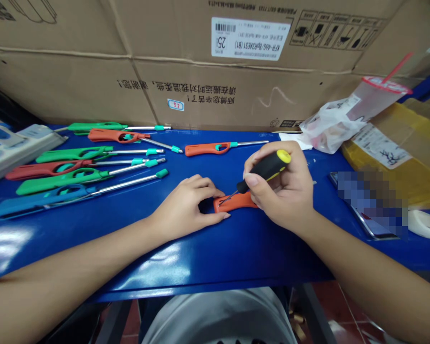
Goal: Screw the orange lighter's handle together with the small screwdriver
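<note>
An orange lighter body (232,202) lies on the blue table (208,258) between my hands. My left hand (189,205) is curled round its left end and pins it to the table. My right hand (279,186) is closed on a black screwdriver with a yellow cap (267,168). The screwdriver's thin tip rests on the left part of the orange lighter body. Most of that body's right end is hidden under my right hand.
Several long-nosed lighters, green (75,154), red (43,169), blue (36,200) and orange (208,149), lie at the left and back. Cardboard boxes (215,71) wall the back. A plastic cup with a straw (376,95), a plastic bag (326,129), a tape roll (426,223) sit right.
</note>
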`<state>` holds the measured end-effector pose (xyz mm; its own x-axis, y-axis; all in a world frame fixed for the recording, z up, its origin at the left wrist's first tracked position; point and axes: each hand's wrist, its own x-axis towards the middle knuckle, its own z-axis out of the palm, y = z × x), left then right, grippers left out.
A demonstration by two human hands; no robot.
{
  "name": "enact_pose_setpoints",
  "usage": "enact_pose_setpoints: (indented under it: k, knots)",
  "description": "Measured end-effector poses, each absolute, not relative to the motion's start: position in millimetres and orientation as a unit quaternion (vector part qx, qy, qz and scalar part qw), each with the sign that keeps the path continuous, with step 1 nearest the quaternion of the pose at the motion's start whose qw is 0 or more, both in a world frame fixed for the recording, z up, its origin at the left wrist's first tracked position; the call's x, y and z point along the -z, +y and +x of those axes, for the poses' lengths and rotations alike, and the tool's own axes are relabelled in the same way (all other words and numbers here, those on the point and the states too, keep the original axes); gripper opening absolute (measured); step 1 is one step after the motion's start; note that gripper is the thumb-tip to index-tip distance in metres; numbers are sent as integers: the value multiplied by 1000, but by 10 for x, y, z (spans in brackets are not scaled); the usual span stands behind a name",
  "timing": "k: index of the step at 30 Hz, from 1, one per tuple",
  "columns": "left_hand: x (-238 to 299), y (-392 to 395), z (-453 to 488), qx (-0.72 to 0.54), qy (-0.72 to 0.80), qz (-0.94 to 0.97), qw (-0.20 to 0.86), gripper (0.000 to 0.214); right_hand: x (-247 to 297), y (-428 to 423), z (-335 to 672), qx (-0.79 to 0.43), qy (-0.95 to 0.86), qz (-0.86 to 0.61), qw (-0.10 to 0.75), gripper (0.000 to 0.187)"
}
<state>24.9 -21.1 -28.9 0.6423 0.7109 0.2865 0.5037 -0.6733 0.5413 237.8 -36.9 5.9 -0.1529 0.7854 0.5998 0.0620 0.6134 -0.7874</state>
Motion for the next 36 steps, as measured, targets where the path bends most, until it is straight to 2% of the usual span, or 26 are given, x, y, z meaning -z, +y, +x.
enact_pose_setpoints:
  k: [12,14,19,23,27,30,32,36]
  knots:
    - [298,-214,259,-248,345,881,208,31,-76,-354,2389,-324,-698,-313,556,26]
    - [303,-213,264,-249,347,880,206,31,-99,-349,2382,-319,-712,-320,537,30]
    - [306,-223,267,-244,350,880,209,30,-312,-367,2336,-272,-768,-330,477,55]
    - [307,-223,262,-241,349,882,206,29,-598,-383,2339,-273,-815,-331,388,58]
    - [321,-209,260,-247,344,884,200,30,-656,-332,2354,-217,-857,-318,342,45]
    - [327,-199,260,-252,336,885,203,29,-531,-259,2346,-125,-859,-319,381,32]
    - [325,-196,258,-255,333,886,200,30,-463,-224,2351,-84,-861,-311,395,36]
    - [320,-193,255,-261,332,887,188,32,-444,-212,2382,-106,-880,-278,371,40]
